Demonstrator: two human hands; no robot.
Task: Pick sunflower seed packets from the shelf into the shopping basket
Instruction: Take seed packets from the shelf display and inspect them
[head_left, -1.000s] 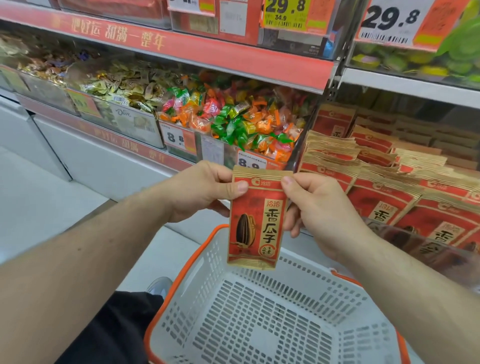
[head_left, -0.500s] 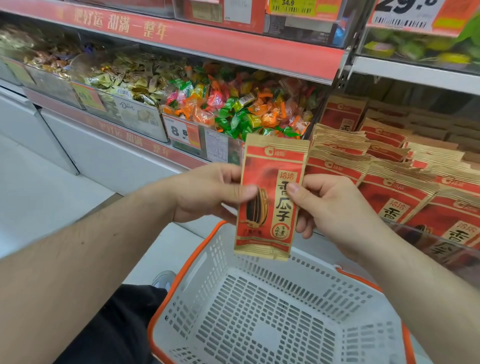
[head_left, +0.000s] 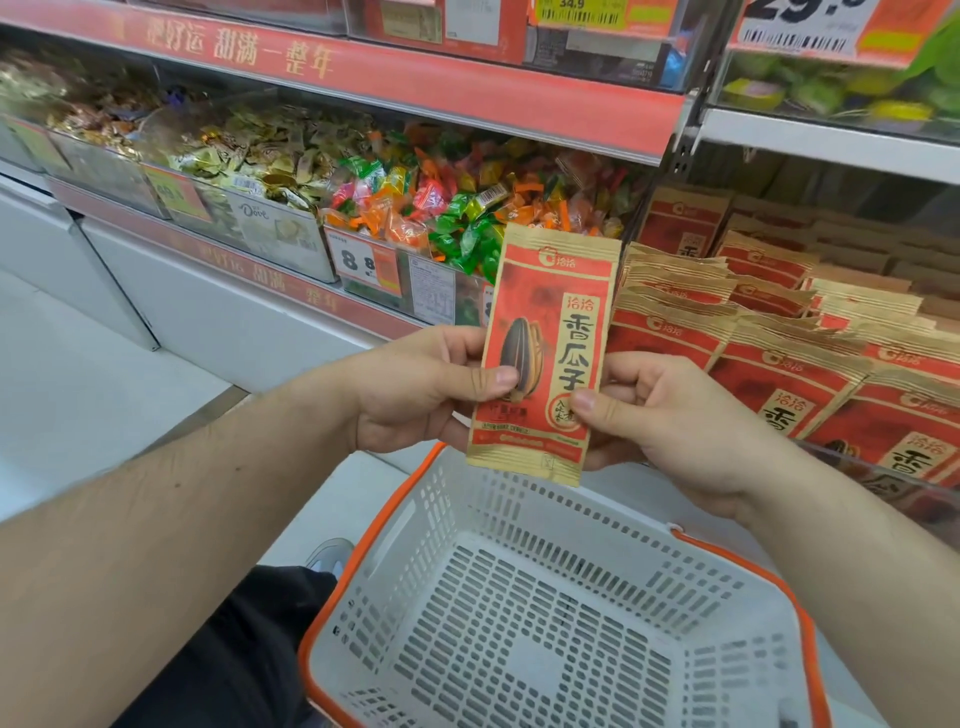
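I hold one red and gold sunflower seed packet (head_left: 550, 332) upright in front of me, above the far rim of the basket. My left hand (head_left: 415, 389) pinches its left edge with the thumb on the front. My right hand (head_left: 670, 415) pinches its lower right edge the same way. Below stands a white slotted shopping basket (head_left: 545, 623) with an orange rim, and nothing lies in it. To the right, several more seed packets (head_left: 779, 332) lie stacked on the shelf.
Bins of wrapped candies (head_left: 467, 208) fill the shelf to the left of the packets, behind price tags (head_left: 363, 260). A red shelf edge (head_left: 415, 78) runs overhead. White cabinet fronts (head_left: 156, 291) and pale floor lie at the left. My dark trouser leg (head_left: 249, 649) is beside the basket.
Both hands have slid from the packet's top corners down to its lower half. The packet has risen in view and now stands higher above the basket.
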